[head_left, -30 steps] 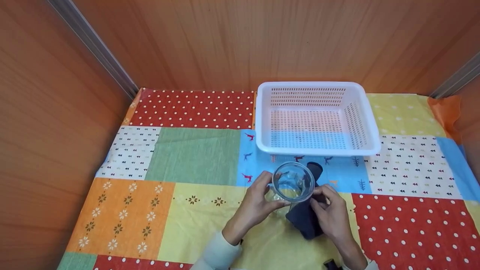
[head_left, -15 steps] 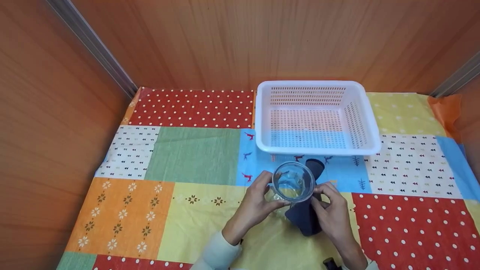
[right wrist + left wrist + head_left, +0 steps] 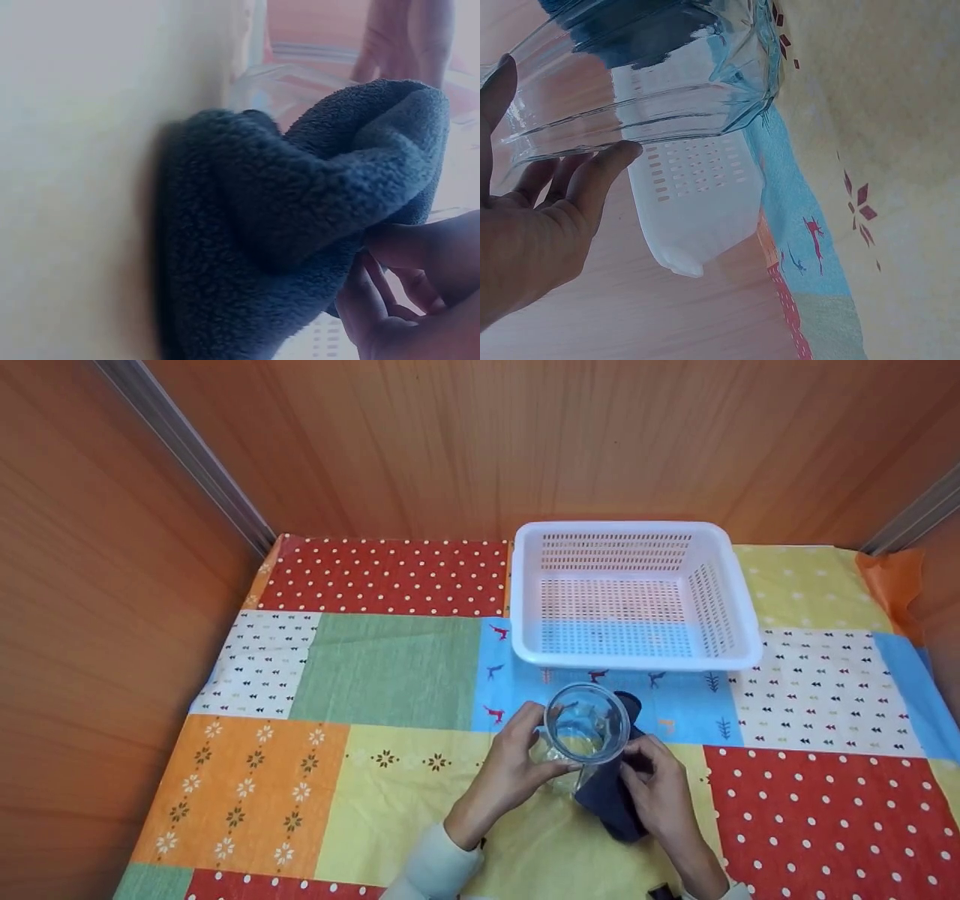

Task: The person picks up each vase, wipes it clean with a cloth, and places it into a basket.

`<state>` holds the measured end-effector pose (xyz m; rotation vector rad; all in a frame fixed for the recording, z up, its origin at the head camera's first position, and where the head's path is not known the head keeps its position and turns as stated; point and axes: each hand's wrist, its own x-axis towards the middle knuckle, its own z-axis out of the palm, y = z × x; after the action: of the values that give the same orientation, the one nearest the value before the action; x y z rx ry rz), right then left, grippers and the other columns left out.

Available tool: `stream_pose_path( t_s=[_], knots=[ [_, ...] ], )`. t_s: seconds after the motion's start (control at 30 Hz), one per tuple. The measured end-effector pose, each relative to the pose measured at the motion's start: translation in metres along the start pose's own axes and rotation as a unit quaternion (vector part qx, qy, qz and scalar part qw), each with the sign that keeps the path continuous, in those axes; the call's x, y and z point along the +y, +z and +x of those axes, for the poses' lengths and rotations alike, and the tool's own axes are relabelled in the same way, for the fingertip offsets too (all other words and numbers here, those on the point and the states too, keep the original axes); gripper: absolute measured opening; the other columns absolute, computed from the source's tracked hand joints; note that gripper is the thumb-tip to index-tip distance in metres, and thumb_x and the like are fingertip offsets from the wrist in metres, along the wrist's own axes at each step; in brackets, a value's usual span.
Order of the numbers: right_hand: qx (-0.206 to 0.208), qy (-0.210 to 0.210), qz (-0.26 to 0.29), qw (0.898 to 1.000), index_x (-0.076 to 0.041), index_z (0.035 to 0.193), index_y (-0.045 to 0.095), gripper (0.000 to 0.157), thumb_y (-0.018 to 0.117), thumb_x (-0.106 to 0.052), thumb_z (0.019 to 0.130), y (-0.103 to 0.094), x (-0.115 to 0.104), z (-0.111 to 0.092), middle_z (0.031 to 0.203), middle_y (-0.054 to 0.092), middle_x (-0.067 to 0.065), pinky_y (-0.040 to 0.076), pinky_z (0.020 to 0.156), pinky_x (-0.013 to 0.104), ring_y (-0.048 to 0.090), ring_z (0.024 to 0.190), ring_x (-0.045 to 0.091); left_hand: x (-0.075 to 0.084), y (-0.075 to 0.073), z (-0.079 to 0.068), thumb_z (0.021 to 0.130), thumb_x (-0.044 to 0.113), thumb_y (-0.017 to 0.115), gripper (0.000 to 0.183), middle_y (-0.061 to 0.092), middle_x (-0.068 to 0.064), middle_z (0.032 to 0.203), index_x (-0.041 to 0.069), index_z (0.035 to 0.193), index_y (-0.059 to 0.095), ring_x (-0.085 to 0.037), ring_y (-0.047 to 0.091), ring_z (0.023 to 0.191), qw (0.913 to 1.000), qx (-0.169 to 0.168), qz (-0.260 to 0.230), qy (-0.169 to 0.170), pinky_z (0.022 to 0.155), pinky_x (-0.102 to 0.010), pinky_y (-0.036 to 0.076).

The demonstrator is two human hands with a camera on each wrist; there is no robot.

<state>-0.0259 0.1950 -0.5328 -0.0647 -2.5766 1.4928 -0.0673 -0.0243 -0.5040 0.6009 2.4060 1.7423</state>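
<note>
The left hand [image 3: 504, 769] curls round a glass jar [image 3: 586, 726], mouth-up in front of the white basket [image 3: 637, 663], apparently to steady it. At the jar's right side the right hand [image 3: 661, 784] pinches a dark fleecy cloth [image 3: 611, 806], probably to keep it against the glass.

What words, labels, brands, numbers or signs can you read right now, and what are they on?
None can be read in any view.
Glass: no label or lettering shows.
Dark cloth: no tag or lettering shows.
White basket: only slots show.
Tablecloth: printed dots, flowers and animals, no legible text; one orange mark is too small to make out.
</note>
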Motion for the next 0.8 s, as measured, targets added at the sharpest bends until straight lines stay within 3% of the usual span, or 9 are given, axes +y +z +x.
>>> stream_pose_path(
  t_s=[0.2,0.5,0.6,0.8],
  knots=[
    [0.003,-0.025,-0.026,0.999,-0.004,0.091,0.069,0.026,0.073,0.021,0.083,0.002,0.012,-0.001,0.099,0.068,0.008,0.056,0.079,0.02,0.061,0.092,0.018,0.001,0.0,0.0,0.083,0.005,0.09,0.06,0.06,-0.001,0.125,0.015,0.133,0.06,-0.03,0.06,0.125,1.0,0.0,0.005,-0.005,0.107,-0.045,0.054],
    [0.034,-0.052,-0.03,0.998,-0.005,0.087,0.067,0.029,0.074,0.022,0.079,0.006,0.018,-0.002,0.093,0.067,0.006,0.052,0.076,0.019,0.059,0.087,0.009,0.0,-0.001,0.0,0.083,0.006,0.09,0.068,0.06,-0.001,0.132,0.017,0.143,0.06,-0.027,0.06,0.129,1.0,0.001,0.005,-0.003,0.109,-0.045,0.053],
    [0.033,-0.034,-0.024,0.999,-0.004,0.089,0.069,0.027,0.073,0.021,0.081,0.007,0.014,-0.003,0.095,0.068,0.007,0.053,0.077,0.019,0.061,0.088,0.012,0.0,-0.001,0.001,0.083,0.005,0.09,0.069,0.06,-0.001,0.133,0.018,0.144,0.061,-0.03,0.06,0.13,1.0,-0.001,0.001,-0.001,0.11,-0.044,0.051],
    [0.024,0.053,0.005,0.998,0.0,0.1,0.072,0.021,0.07,0.017,0.089,0.003,-0.005,-0.008,0.105,0.069,0.012,0.059,0.083,0.022,0.065,0.098,0.02,0.001,0.0,0.001,0.083,0.007,0.091,0.068,0.06,-0.001,0.133,0.018,0.143,0.061,-0.03,0.06,0.129,1.0,0.002,0.001,-0.001,0.109,-0.046,0.052]
  ],
)
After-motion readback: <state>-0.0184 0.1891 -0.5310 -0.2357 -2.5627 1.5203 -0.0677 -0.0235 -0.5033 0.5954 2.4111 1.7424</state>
